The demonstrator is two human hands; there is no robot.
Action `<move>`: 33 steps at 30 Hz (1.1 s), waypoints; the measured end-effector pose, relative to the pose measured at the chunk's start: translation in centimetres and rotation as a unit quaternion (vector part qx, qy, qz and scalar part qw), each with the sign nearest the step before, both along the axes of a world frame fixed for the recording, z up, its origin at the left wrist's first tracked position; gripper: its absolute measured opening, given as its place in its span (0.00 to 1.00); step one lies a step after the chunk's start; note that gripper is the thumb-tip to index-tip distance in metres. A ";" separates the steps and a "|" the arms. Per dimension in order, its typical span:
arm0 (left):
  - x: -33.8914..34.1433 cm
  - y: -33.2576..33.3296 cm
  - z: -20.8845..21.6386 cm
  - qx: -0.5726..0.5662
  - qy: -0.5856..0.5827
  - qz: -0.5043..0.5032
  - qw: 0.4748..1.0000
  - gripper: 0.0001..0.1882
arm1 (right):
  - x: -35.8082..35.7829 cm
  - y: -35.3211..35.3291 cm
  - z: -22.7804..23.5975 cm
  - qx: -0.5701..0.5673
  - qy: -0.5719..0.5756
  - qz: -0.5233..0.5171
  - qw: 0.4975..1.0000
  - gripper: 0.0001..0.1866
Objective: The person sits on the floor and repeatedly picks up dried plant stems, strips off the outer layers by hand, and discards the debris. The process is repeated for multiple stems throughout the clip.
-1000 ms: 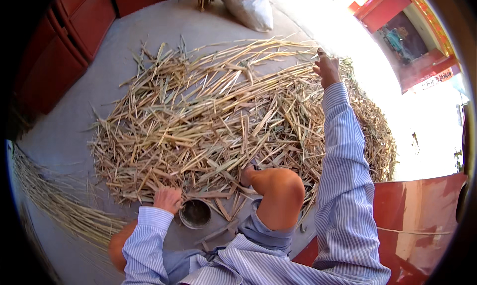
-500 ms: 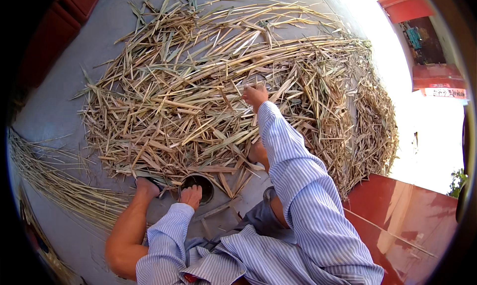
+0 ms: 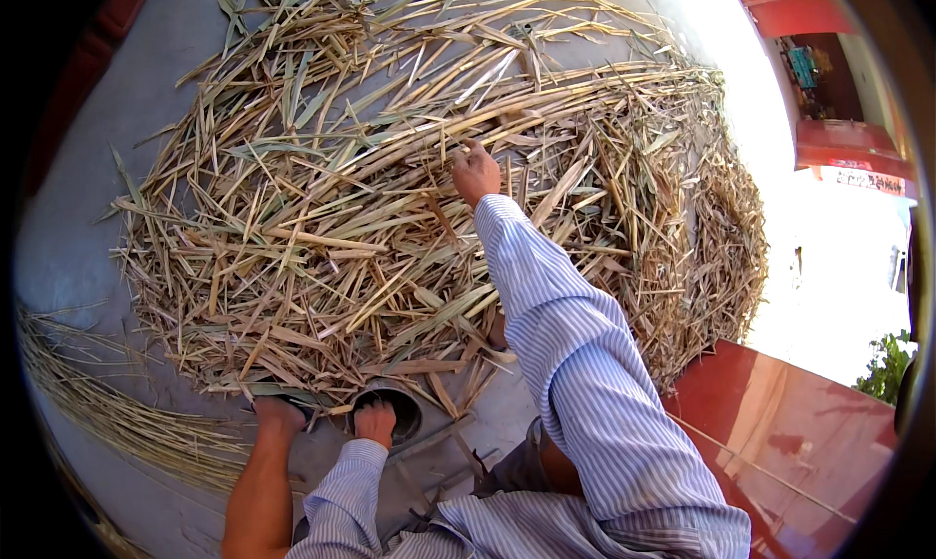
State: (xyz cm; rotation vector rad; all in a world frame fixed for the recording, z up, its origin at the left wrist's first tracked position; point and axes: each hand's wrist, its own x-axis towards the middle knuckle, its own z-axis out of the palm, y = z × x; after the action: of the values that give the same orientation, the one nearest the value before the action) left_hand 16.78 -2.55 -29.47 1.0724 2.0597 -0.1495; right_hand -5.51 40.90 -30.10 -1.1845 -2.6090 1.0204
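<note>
A wide spread of dry, yellow-brown stalks and leaves (image 3: 292, 286) covers the ground in front of me. My right hand (image 3: 476, 174) reaches out over its middle, palm down. Its fingers are bent and close together at the long stalks; what they pinch, if anything, is too small to make out. Close to my body, my left hand (image 3: 375, 423) grips the rim of a small dark round bucket (image 3: 408, 415), with its fingertips hooked over into the opening. The bucket leans, and its inside is dark.
At the left lies a bundle of thin stalks (image 3: 127, 413) on the grey floor (image 3: 73, 237). My bare left leg (image 3: 263, 481) is beside the bucket. Red panels (image 3: 770, 432) stand at the lower right, and a green plant (image 3: 885, 366) shows at the right edge.
My right hand has moved a little left across the stalks. The bucket sits lower in view and looks more tilted, with my left hand still at its rim. The whole view has shifted slightly.
</note>
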 end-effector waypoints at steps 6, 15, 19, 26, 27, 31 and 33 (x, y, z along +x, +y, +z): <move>-0.6 1.9 2.0 -0.013 -0.057 -0.040 0.997 0.09 | 1.0 0.3 2.7 -0.060 -0.076 -0.069 0.993 0.18; -6.2 7.1 9.6 0.139 0.104 0.012 0.985 0.12 | 2.8 5.6 7.8 -0.449 0.164 -0.369 0.797 0.07; -10.0 9.1 18.1 0.354 0.237 0.055 0.903 0.10 | 2.1 6.7 19.5 -0.615 0.325 -0.171 0.698 0.03; -14.1 13.8 39.6 0.529 0.477 0.017 0.702 0.15 | 6.9 1.4 35.6 -0.636 0.334 0.011 0.695 0.07; -14.8 13.9 41.3 0.510 0.520 0.006 0.685 0.18 | 7.5 -0.7 37.4 -0.632 0.339 -0.006 0.697 0.05; -15.7 13.5 45.3 0.437 0.555 0.010 0.708 0.22 | 10.0 -7.9 38.3 -0.672 0.326 0.059 0.662 0.04; -15.7 12.5 45.2 0.431 0.515 0.015 0.741 0.17 | 11.5 -10.5 39.3 -0.681 0.307 0.061 0.662 0.05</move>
State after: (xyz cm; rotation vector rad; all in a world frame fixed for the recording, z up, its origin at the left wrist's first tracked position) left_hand 1.12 9.94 15.68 1.7456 3.3146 0.3723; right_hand 5.95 30.39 9.24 -0.4279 -1.0844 2.8945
